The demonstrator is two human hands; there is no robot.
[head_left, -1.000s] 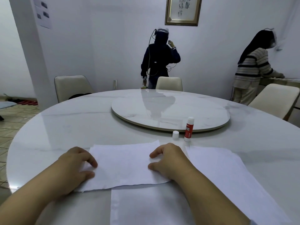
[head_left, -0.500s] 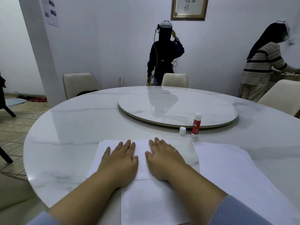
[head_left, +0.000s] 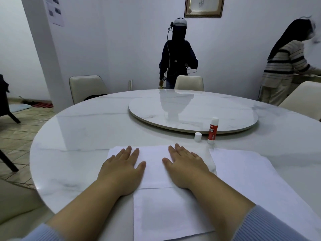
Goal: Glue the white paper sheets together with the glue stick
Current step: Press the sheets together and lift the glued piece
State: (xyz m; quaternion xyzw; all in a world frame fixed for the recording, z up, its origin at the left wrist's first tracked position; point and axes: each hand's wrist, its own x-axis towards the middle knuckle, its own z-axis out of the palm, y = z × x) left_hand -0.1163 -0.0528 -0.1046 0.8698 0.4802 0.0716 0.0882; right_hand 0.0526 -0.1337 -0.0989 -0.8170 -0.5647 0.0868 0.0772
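A white paper sheet (head_left: 154,164) lies across the near part of the round marble table (head_left: 83,136), overlapping the top of a second sheet (head_left: 170,214) that runs toward me. My left hand (head_left: 121,168) and my right hand (head_left: 185,166) press flat on the top sheet, fingers spread, a gap of paper between them. More white paper (head_left: 243,173) lies to the right. Beyond the sheets the red and white glue stick (head_left: 213,130) stands upright with its top uncovered, and its white cap (head_left: 198,136) stands just left of it.
A raised marble turntable (head_left: 192,113) fills the table's middle, just behind the glue stick. Cream chairs (head_left: 86,88) stand around the far side. One person in dark clothes (head_left: 178,56) stands at the back wall, another in a striped top (head_left: 284,66) at the right.
My hands went from curled on the top sheet's ends to flat palms side by side at its middle, and have now slid apart outward. The camera view shifted lower and left.
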